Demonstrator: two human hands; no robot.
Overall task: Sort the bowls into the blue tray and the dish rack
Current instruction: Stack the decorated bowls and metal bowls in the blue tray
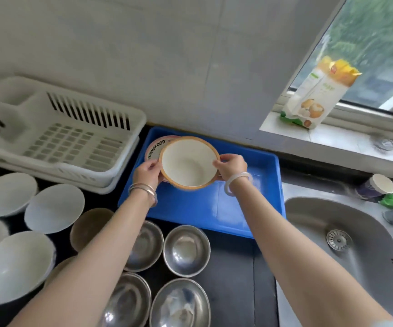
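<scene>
Both hands hold a cream bowl with an orange rim [189, 162] above the blue tray [245, 197]. My left hand [147, 174] grips its left edge and my right hand [230, 166] pinches its right edge. Behind it in the tray's far left corner lies a pink-rimmed bowl printed with black letters [155, 146], partly hidden. The white dish rack [56, 135] stands left of the tray with no bowls in it. On the dark counter in front stand several white bowls [55, 208], several steel bowls [186, 251] and a brown bowl [89, 225].
A steel sink [346, 241] lies to the right of the tray, with a paper cup [377, 187] and green items at its back edge. A food carton [315, 95] leans on the windowsill. A tiled wall rises behind the tray and rack.
</scene>
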